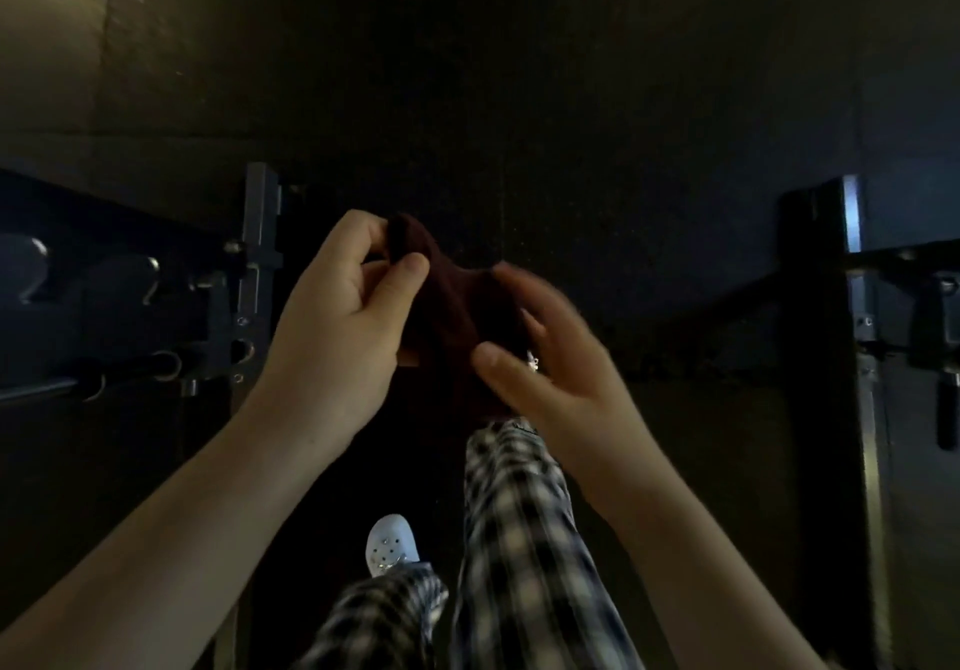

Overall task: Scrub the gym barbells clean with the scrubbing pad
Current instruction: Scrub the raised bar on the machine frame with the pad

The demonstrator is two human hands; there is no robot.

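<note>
A dark maroon scrubbing pad (452,300) hangs between both hands at the middle of the view, above a dark floor. My left hand (343,321) pinches its upper left corner between thumb and curled fingers. My right hand (550,362) holds the pad's right side, thumb in front and fingers behind, slightly blurred. A barbell's metal shaft (36,389) shows at the far left edge, resting on a rack; most of it is out of view.
A steel rack upright with holes and hooks (257,274) stands at the left, another upright (857,305) at the right. Dark rubber floor (519,97) lies between. My plaid trouser legs and a white clog (390,544) are below the hands.
</note>
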